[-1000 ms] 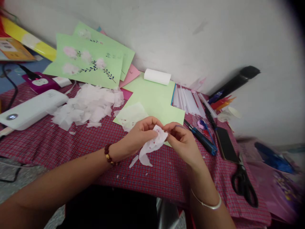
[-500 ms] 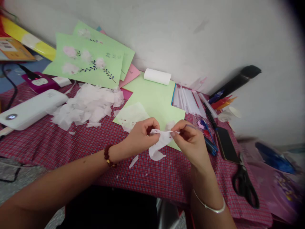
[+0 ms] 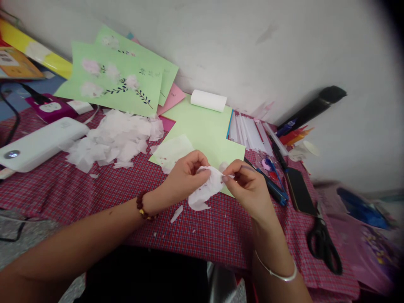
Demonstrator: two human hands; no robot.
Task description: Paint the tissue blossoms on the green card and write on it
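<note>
My left hand (image 3: 184, 174) and my right hand (image 3: 248, 187) both pinch one thin white tissue piece (image 3: 205, 190) with small pink specks, held just above the red checked tablecloth (image 3: 126, 189). The fingers of both hands are closed on its top edge and its lower part hangs loose. A small torn scrap (image 3: 176, 213) lies on the cloth below my left hand. Behind the hands lies a plain green paper sheet (image 3: 205, 130) with another tissue sheet (image 3: 173, 151) on it.
A heap of white tissue bits (image 3: 113, 136) lies left, beside a white device (image 3: 38, 143). Green cards with tissue flowers (image 3: 116, 80) lean on the wall. A tissue roll (image 3: 208, 101), white strips (image 3: 249, 132), pens (image 3: 268, 183), a phone (image 3: 298, 189) and black scissors (image 3: 325, 246) lie right.
My hands pulled slightly apart and came closer again, turning the tissue piece between the fingers. A small scrap now lies on the cloth below my left hand.
</note>
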